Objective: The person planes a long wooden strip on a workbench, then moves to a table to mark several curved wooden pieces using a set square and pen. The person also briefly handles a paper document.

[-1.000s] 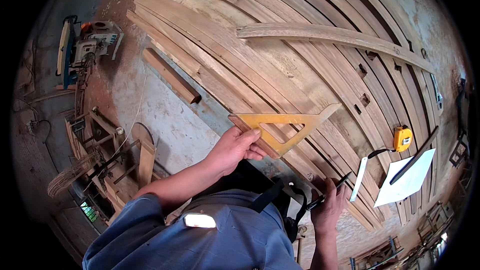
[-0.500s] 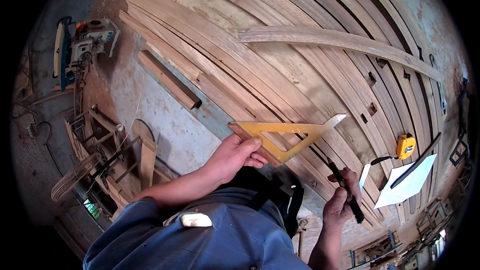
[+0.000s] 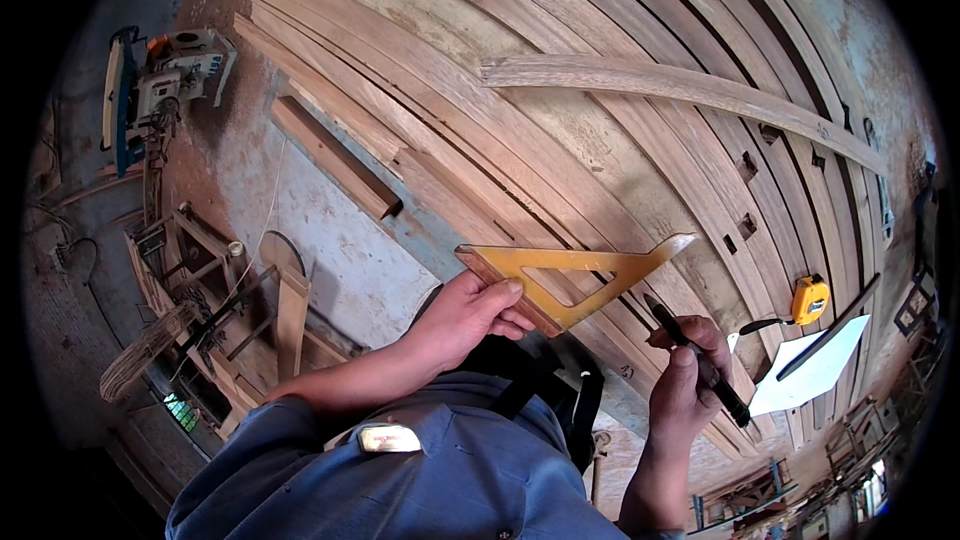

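My left hand [image 3: 474, 312] grips a yellow set square [image 3: 583, 312] by its reddish-brown wooden edge, thumb on top. The square's body has a triangular cutout and a long pale tip, and it lies over the wooden strips [image 3: 440, 105]. In my right hand [image 3: 692, 380] is a black pen [image 3: 700, 360], its point toward the upper left, close to the strips and to the right of the set square. I cannot tell whether the point touches wood.
Long boards, some with mortise holes, spread across the right. A curved board [image 3: 680, 88] lies across them. On the far right are a yellow tape measure [image 3: 810, 300], a white paper [image 3: 806, 380] and a dark stick [image 3: 830, 330]. A short block [image 3: 335, 155] and a machine [image 3: 165, 90] are at left.
My right hand has moved slightly up, and the pen has tilted flatter with its tip a little higher and further left. The left hand and set square are nearly where they were.
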Motion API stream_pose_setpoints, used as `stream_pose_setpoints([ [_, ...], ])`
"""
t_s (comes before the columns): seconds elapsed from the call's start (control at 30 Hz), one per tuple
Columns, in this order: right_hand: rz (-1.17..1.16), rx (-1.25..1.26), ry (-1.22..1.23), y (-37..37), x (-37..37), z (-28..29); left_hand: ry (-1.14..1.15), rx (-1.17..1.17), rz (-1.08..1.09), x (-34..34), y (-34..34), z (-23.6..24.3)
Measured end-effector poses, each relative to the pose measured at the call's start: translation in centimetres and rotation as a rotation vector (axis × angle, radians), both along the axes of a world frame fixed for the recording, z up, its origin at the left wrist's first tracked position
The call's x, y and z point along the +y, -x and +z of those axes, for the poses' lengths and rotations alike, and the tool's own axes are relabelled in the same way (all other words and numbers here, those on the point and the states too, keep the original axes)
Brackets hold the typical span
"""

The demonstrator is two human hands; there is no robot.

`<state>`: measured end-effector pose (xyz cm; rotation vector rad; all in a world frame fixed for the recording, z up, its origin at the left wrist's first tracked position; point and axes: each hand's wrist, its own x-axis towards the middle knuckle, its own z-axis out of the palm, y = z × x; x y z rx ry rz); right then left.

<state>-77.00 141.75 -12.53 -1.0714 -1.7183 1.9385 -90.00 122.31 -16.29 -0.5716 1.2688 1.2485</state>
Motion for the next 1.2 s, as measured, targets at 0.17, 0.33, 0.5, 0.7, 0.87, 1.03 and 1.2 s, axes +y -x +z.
stream_pose_setpoints([
  [0.17,-0.008,0.032,0.057,1.3,0.1,0.1,0.002,0.005,0.001,0.0,-0.1,0.0],
  [0.33,0.035,0.060,0.057,2.2,0.4,-0.1,0.002,0.003,0.000,0.0,-0.1,-0.1],
  [0.5,0.022,0.055,0.153,3.6,-0.4,0.0,-0.011,-0.005,0.014,-0.2,-0.2,-0.1],
  [0.7,0.229,-0.181,0.295,8.3,-1.5,-0.1,-0.004,0.010,0.015,0.0,-0.1,-0.1],
  [0.87,0.435,-0.141,0.144,11.0,-3.3,-2.9,0.001,0.024,0.000,-0.1,-0.1,-0.1],
  [1.03,0.618,-0.240,0.056,12.3,-3.4,-2.2,-0.006,0.027,-0.004,-0.4,-0.4,-0.7],
  [1.2,0.661,-0.284,0.109,12.5,-4.0,-2.0,-0.012,0.044,0.003,-0.3,-0.2,-0.3],
])
